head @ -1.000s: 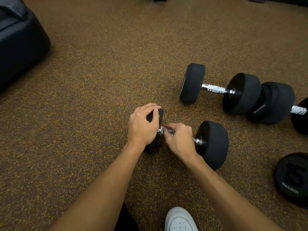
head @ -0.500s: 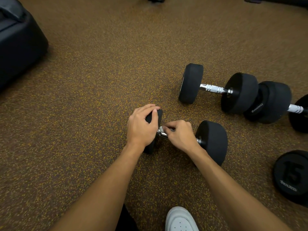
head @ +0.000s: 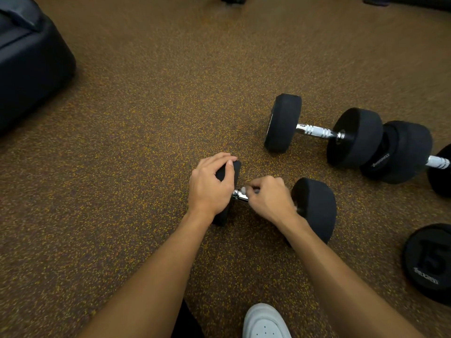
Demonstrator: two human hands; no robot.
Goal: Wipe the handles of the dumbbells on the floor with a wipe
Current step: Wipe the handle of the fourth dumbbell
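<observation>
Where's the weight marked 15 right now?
Head view, lower right edge: the weight marked 15 lies on the floor, just right of the dumbbell being wiped.

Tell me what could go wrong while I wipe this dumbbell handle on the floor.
The black round-headed dumbbell could roll toward your white shoe if your left hand loosens on its end. Your right hand covers most of the chrome handle, and only a scrap of pale wipe shows, so the part by the other head may get missed.
</observation>
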